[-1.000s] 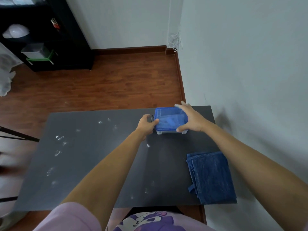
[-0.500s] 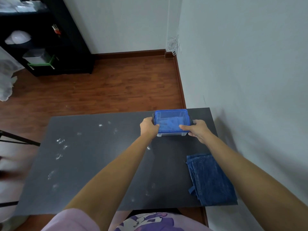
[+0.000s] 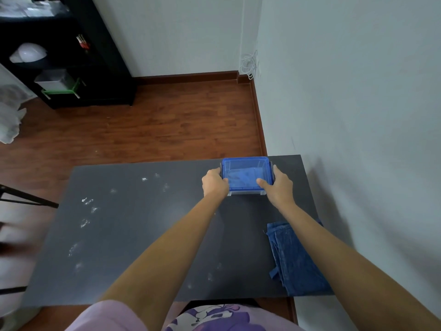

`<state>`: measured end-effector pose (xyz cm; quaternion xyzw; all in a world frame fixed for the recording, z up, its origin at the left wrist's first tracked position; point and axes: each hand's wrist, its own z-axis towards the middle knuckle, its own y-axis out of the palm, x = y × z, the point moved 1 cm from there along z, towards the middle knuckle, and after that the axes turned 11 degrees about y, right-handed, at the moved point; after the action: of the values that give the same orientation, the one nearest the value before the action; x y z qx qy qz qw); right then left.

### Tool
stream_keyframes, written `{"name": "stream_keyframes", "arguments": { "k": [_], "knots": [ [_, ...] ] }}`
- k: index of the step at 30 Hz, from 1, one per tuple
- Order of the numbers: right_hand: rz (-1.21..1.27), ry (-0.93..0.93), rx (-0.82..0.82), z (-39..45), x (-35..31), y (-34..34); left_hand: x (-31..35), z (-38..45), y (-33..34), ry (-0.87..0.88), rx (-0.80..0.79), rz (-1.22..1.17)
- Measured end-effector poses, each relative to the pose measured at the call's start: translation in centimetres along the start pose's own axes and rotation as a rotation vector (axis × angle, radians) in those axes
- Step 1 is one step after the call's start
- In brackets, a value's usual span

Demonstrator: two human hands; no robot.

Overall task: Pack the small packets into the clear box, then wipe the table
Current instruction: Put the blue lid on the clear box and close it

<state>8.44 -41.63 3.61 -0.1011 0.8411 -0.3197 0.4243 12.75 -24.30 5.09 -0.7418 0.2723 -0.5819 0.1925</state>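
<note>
A clear box with a blue lid (image 3: 245, 173) stands near the far right edge of the dark table (image 3: 148, 235). My left hand (image 3: 214, 183) grips its left side, thumb on the lid. Its right side is held by my right hand (image 3: 276, 185), whose thumb also rests on the lid. Bluish contents show faintly through the lid; no loose packets are visible on the table. White powdery smudges (image 3: 88, 205) dot the tabletop's left and near parts. A folded blue cloth (image 3: 296, 259) lies at the near right corner.
A white wall runs close along the table's right side. Wooden floor lies beyond the far edge, with a black shelf unit (image 3: 64, 68) at the back left. A black metal frame (image 3: 26, 199) juts in at the left.
My right hand has slid from the top of the lid down to the box's right side. The left hand has closed in on the left side. The box stays in place.
</note>
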Motion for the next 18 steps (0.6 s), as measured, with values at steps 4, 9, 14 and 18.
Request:
{"name": "stream_keyframes", "arguments": {
  "k": [4, 9, 14, 18],
  "knots": [
    [-0.039, -0.029, 0.001, -0.2, -0.1, -0.2, -0.1, 0.1, 0.0, 0.004, 0.004, -0.012],
    [-0.04, -0.035, -0.016, -0.2, -0.2, -0.5, 0.1, 0.5, -0.2, 0.005, -0.012, -0.028],
    [-0.042, -0.021, -0.011, 0.7, -0.1, -1.5, 0.6, 0.8, 0.6, 0.011, -0.022, -0.057],
    [-0.059, 0.002, 0.0, 2.2, 0.5, -3.3, 1.8, 1.3, 2.2, 0.012, -0.026, -0.086]
  ]
}}
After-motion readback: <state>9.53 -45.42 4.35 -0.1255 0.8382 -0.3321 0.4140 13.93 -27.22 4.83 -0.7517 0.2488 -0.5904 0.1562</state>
